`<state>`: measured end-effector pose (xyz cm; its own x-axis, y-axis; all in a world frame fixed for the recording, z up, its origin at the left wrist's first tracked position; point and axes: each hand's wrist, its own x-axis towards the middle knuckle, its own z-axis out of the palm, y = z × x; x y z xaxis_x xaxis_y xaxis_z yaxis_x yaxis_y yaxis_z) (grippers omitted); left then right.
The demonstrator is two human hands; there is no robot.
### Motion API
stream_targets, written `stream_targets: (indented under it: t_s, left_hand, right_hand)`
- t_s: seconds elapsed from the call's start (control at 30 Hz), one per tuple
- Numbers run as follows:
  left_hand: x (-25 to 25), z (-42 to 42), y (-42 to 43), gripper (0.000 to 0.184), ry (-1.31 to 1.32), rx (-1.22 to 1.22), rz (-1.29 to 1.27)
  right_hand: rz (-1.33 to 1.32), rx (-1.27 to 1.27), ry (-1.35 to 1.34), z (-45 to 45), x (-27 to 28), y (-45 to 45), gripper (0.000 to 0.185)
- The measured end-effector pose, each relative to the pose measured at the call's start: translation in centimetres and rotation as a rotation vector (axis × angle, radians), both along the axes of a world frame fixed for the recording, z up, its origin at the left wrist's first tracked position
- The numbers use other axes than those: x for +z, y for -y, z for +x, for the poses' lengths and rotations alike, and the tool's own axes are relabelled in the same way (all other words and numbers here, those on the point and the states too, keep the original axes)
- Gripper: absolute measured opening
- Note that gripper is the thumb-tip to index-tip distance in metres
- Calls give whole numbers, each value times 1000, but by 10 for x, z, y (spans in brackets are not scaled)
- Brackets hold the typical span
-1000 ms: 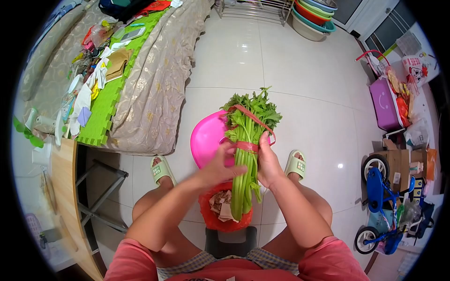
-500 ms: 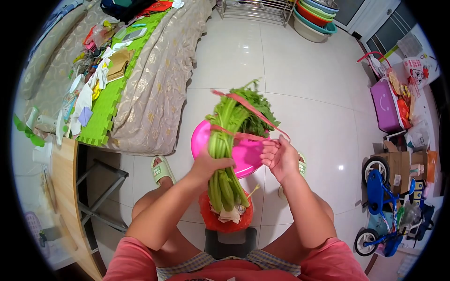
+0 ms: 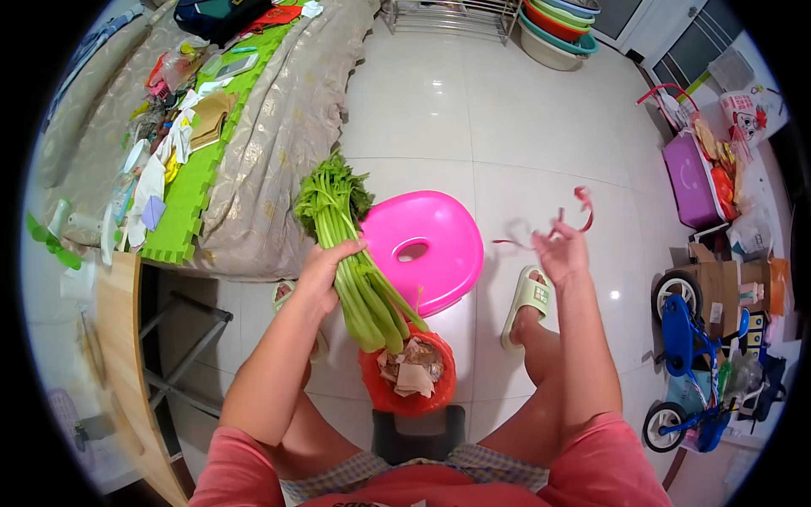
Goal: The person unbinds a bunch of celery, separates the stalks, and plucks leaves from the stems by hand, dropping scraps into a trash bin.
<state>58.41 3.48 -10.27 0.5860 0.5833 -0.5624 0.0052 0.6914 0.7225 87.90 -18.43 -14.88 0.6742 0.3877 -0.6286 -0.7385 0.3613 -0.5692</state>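
Observation:
A bunch of celery [image 3: 358, 283] is gripped around its stalks by my left hand [image 3: 325, 269]. Its leafy end points away and to the left, and the stalk ends hang over a red-lined bin [image 3: 448, 393] with crumpled paper inside. My right hand [image 3: 562, 256] is raised off to the right, closed on a thin red ribbon [image 3: 583, 203] that curls loosely in the air; it is somewhat blurred. Between the hands, beyond the bin, stands a pink plastic stool [image 3: 448, 245] with an oval hole in its top.
A covered couch with a green foam mat [image 3: 182, 198] full of clutter runs along the left. Near it stands a wooden-topped folding table [image 3: 118, 338]. On the right are a blue balance bike [image 3: 680, 346], cardboard boxes and a purple bin [image 3: 693, 186]. Stacked basins [image 3: 553, 46] stand at the back.
The ribbon has come off the celery and moved right with my right hand. My left hand has carried the celery left, uncovering the pink stool and the paper in the bin.

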Motion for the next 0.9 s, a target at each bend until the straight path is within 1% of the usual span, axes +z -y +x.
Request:
stream_targets:
  t_s: [0.07, 0.1, 0.13, 0.17, 0.2, 0.23, 0.27, 0.3, 0.37, 0.4, 0.43, 0.5, 0.53, 0.57, 0.6, 0.63, 0.67, 0.7, 0.77, 0.8, 0.83, 0.87, 0.9]
  left_hand:
    - [-10, 3, 1, 28, -16, 12, -15]
    - [-15, 6, 1, 28, 0, -16, -43]
    - [-16, 8, 2, 27, 13, -42, -67]
    - [-13, 12, 5, 27, 15, -37, -59]
    - [-8, 18, 11, 27, 86, -68, -92]
    - [-6, 26, 16, 26, 156, -106, -127]
    - [-7, 35, 17, 26, 196, -164, -123]
    - [-9, 44, 17, 26, 190, -172, -126]
    - [-10, 60, 11, 27, 221, -352, -73]
    - [-7, 64, 5, 31, 176, -433, -94]
    - [-8, 65, 5, 31, 167, -436, -86]
    - [-18, 65, 2, 37, 185, -487, -168]
    - [-36, 62, 4, 38, 124, -460, -199]
    - [-57, 59, 5, 38, 123, -456, -193]
    - [-79, 56, 7, 37, 54, -392, -137]
    - [-90, 55, 12, 36, -14, -328, -87]
    - [-101, 56, 15, 34, -43, -266, -56]
    - [-105, 58, 15, 34, -44, -264, -61]
    - [-109, 64, 7, 33, -108, -279, -31]
    - [-105, 65, 5, 36, -146, -311, 30]
    - [-99, 62, 4, 36, -148, -308, 32]
    - [-94, 60, 3, 38, -223, -308, 187]
    - [-93, 58, 2, 40, -295, -308, 339]
  right_hand:
    - [-223, 173, -95, -30, -3, -11, 40]
    - [-269, 228, -37, -52, -4, -19, 50]
    - [-212, 394, 93, -72, -6, -27, 61]
    - [-200, 547, 265, -101, 19, -37, 73]
    - [-211, 818, 456, -108, 1, -41, 67]
    - [-271, 1062, 728, -120, 10, -44, 63]
    - [-116, 1258, 780, -124, 17, -46, 60]
    - [-117, 1251, 773, -125, 16, -45, 60]
    - [-21, 1249, 571, -127, 14, -44, 52]
    - [3, 1172, 486, -127, 7, -46, 42]
    - [14, 1167, 486, -128, 0, -47, 42]
    - [-65, 1060, 303, -131, -14, -48, 34]
    - [-158, 1072, 250, -133, -20, -49, 26]
    - [-152, 1075, 253, -137, -31, -50, 26]
    - [-249, 1028, 208, -142, -46, -52, 24]
    - [-350, 981, 159, -146, -57, -52, 22]
    - [-369, 937, 207, -148, -67, -51, 20]
    - [-373, 940, 204, -148, -70, -53, 20]
    - [-516, 960, 417, -146, -75, -58, 22]
    - [-515, 962, 415, -148, -77, -58, 22]
    - [-565, 918, 505, -149, -79, -61, 21]
    - [-614, 870, 595, -149, -81, -63, 20]
    - [-612, 870, 598, -147, -82, -64, 20]
